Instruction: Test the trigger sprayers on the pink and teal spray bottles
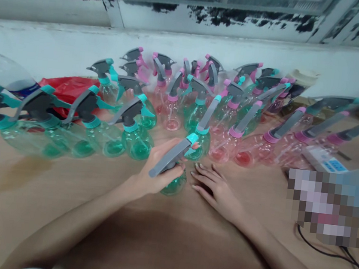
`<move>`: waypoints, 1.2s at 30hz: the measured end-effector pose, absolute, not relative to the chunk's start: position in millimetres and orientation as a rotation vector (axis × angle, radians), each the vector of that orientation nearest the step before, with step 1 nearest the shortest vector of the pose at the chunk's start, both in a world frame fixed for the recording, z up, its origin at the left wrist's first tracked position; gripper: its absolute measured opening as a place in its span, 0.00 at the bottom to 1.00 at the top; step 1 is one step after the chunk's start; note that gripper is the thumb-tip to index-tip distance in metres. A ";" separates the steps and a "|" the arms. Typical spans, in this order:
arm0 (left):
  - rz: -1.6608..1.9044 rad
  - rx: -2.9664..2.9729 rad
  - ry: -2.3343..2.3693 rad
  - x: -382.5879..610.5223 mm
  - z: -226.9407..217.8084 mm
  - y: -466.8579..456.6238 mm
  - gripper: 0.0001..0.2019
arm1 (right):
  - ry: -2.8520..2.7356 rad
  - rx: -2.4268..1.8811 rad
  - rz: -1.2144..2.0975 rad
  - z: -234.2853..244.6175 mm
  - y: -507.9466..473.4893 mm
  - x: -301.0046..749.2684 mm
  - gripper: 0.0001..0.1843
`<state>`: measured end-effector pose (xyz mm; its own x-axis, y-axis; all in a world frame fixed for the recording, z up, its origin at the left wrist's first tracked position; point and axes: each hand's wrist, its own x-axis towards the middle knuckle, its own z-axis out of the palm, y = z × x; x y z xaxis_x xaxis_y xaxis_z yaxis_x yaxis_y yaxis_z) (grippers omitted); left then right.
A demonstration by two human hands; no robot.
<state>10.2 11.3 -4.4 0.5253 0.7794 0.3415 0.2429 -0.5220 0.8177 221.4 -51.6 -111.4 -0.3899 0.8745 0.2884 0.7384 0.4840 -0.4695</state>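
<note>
My left hand [159, 171] is wrapped round the neck of a green spray bottle [173, 186], which stands on the wooden table [98, 220] in front of me. Its grey trigger head with a turquoise nozzle points away from me. My right hand [217, 186] rests on the tabletop just right of that bottle, fingers stretched out and holding nothing. Right behind the held bottle stands another green spray bottle [197, 147]. A row of green bottles runs to the left, among them one nearby [137, 145]. Clear pink-collared bottles [219, 150] line up to the right.
More spray bottles crowd the back by the white wall [62, 48]. A red plastic bag [74, 90] and a large clear bottle [5, 71] lie at the left rear. At right are a white-and-blue box [325, 160], a blurred-out patch and black cables [318, 253].
</note>
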 end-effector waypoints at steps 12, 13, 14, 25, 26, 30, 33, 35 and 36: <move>0.914 2.073 0.809 9.6 -2.7 13.8 0.15 | -2.240 -1.327 0.373 -111.2 -51.6 222.2 0.19; 0.917 2.076 0.810 9.6 -2.9 14.0 0.14 | -2.243 -1.329 0.374 -111.2 -51.6 222.3 0.19; 0.921 2.078 0.811 9.6 -3.2 14.1 0.13 | -2.246 -1.330 0.376 -111.2 -51.5 222.5 0.19; 1.011 2.084 0.883 12.2 -5.8 8.9 0.09 | -2.236 -1.334 0.388 -109.7 -50.7 223.0 0.19; 1.008 2.080 0.877 12.3 -5.7 8.5 0.12 | -2.235 -1.333 0.389 -109.6 -50.9 222.9 0.19; 0.997 2.058 0.864 12.5 -6.5 7.1 0.18 | -2.231 -1.327 0.389 -109.5 -51.1 222.7 0.19; 1.009 2.042 0.869 12.5 -7.5 6.3 0.19 | -2.231 -1.323 0.390 -109.9 -50.8 222.8 0.19; 1.012 2.039 0.865 12.5 -8.0 6.1 0.20 | -2.233 -1.323 0.389 -110.2 -50.6 223.1 0.19; 1.011 2.038 0.861 12.4 -8.3 6.1 0.20 | -2.235 -1.323 0.389 -110.4 -50.6 223.2 0.19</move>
